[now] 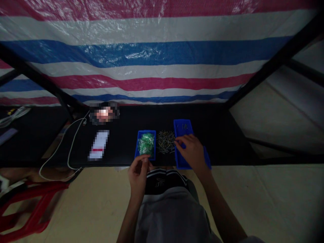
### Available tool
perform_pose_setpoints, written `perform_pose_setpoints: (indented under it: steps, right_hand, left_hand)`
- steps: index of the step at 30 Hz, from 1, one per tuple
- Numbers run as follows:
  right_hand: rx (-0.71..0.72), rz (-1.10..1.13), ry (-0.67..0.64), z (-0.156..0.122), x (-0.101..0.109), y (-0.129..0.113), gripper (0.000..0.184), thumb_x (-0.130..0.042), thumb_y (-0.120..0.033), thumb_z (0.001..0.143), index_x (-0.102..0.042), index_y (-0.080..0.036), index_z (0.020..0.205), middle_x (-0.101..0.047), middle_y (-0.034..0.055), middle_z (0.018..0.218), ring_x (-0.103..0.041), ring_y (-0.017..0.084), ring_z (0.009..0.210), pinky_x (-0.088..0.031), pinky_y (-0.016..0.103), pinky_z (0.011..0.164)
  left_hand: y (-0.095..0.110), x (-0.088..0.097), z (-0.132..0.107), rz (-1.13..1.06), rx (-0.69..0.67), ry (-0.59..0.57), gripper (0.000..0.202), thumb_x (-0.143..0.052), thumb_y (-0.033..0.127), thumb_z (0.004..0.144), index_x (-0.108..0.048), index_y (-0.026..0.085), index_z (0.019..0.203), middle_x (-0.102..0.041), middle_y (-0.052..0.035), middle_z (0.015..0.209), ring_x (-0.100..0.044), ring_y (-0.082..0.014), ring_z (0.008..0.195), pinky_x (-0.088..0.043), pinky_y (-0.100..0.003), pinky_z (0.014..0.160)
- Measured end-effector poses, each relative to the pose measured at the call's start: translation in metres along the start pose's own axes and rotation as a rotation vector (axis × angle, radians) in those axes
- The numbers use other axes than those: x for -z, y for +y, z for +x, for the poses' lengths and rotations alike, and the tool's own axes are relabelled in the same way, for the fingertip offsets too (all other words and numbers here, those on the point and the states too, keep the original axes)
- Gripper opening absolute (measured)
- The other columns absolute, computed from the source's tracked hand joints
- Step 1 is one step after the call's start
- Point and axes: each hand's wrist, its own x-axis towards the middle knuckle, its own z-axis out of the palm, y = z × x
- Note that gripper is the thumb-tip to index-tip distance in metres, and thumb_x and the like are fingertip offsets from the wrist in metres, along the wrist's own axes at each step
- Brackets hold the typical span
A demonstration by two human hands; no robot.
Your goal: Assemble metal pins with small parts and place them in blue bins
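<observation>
My left hand (138,171) is by the table's front edge, just in front of a small blue bin (139,139) filled with green-and-clear plastic packets (146,143). Its thumb and index finger are pinched together; what they hold, if anything, is too small to make out. Over the longer blue bin (182,162) on the right hovers my right hand (191,151), fingertips pinched at the bin's left side. Whatever is between them cannot be made out. Thin metal pins or nails (165,141) lie in a loose pile between the two bins. A few similar pieces (185,127) rest in the longer bin's far end.
A pixelated white and red item (99,145) lies left on the black table (121,118), with a blurred bright object (104,113) behind it. A white cable (72,148) loops over the left edge. Striped plastic sheeting (152,52) hangs behind. A red stool (37,206) stands lower left.
</observation>
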Motion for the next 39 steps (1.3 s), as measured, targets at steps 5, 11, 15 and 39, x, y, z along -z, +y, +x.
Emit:
perform_pose_setpoints:
  steps: [5,11,15,39]
  right_hand:
    - [0.263,-0.012,-0.271,-0.010,-0.025,-0.045,0.008,-0.071,-0.022,0.097,-0.074,-0.024,0.104,-0.075,0.0040,0.103,-0.060,0.025,0.109,-0.039,0.041,0.098]
    - [0.228,-0.131,-0.329,-0.001,-0.044,-0.051,0.008,-0.073,-0.015,0.091,-0.072,-0.017,0.099,-0.073,0.0107,0.104,-0.057,0.030,0.110,-0.038,0.045,0.095]
    - [0.219,-0.121,-0.318,-0.001,-0.046,-0.047,0.009,-0.072,-0.014,0.091,-0.071,-0.018,0.099,-0.072,0.0109,0.106,-0.056,0.030,0.111,-0.037,0.045,0.094]
    - [0.033,0.682,-0.007,-0.049,0.008,-0.061,0.014,-0.069,-0.013,0.093,-0.068,-0.024,0.101,-0.068,0.0010,0.094,-0.064,0.015,0.081,-0.053,0.028,0.076]
  left_hand:
    - [-0.001,0.001,0.002,-0.009,-0.001,0.016,0.024,-0.072,0.041,0.097,-0.076,0.018,0.101,-0.064,0.0017,0.068,-0.054,-0.0087,0.056,-0.044,-0.017,0.054]
    - [0.004,-0.002,0.004,-0.017,-0.007,0.004,0.026,-0.072,0.042,0.097,-0.076,0.017,0.101,-0.064,0.0011,0.068,-0.055,-0.0089,0.056,-0.044,-0.017,0.054]
    - [0.004,-0.002,0.003,-0.008,0.006,0.019,0.027,-0.072,0.043,0.096,-0.076,0.017,0.100,-0.064,0.0013,0.067,-0.055,-0.0090,0.056,-0.044,-0.018,0.053]
    - [-0.001,-0.019,0.002,0.248,-0.263,-0.345,0.012,-0.071,0.022,0.096,-0.082,0.020,0.097,-0.071,-0.0013,0.078,-0.060,-0.0123,0.065,-0.046,-0.021,0.060]
